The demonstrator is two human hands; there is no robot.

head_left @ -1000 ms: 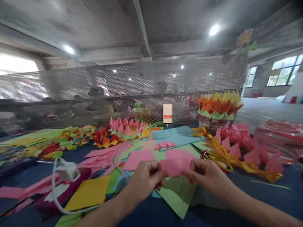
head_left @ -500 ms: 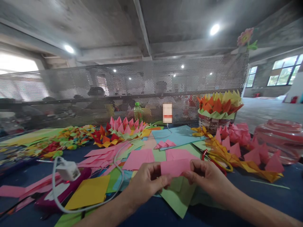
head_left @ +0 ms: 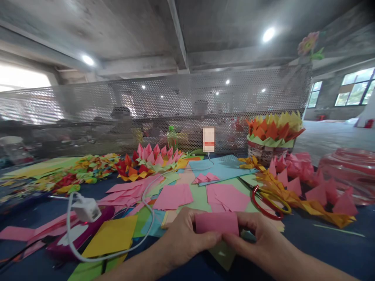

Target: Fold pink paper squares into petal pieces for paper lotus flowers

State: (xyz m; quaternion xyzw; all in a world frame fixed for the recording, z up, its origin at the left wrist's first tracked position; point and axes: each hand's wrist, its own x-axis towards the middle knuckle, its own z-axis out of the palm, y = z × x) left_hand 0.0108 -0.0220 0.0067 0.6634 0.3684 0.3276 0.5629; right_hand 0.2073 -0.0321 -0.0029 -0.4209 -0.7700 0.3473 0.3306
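Observation:
A folded pink paper point(head_left: 216, 223) is pinched between both my hands low in the middle of the view, just above the dark blue table point(head_left: 322, 246). My left hand point(head_left: 184, 236) grips its left edge, thumb in front. Its right edge is gripped by my right hand point(head_left: 258, 238). Under my hands lies a light green sheet point(head_left: 222, 255). Loose pink squares point(head_left: 227, 197) lie just beyond, with red-handled scissors point(head_left: 265, 201) to their right.
A yellow sheet point(head_left: 109, 238) and a white charger with cable point(head_left: 86, 208) lie at left. Folded paper flowers point(head_left: 152, 160) and a woven basket of paper petals point(head_left: 272, 134) stand further back. A clear lidded container point(head_left: 348, 171) is at right. A perforated metal screen point(head_left: 152, 113) backs the table; people sit behind it.
Both my hands have come down and closer to me with the pink paper, which now looks like a narrower folded strip held flat.

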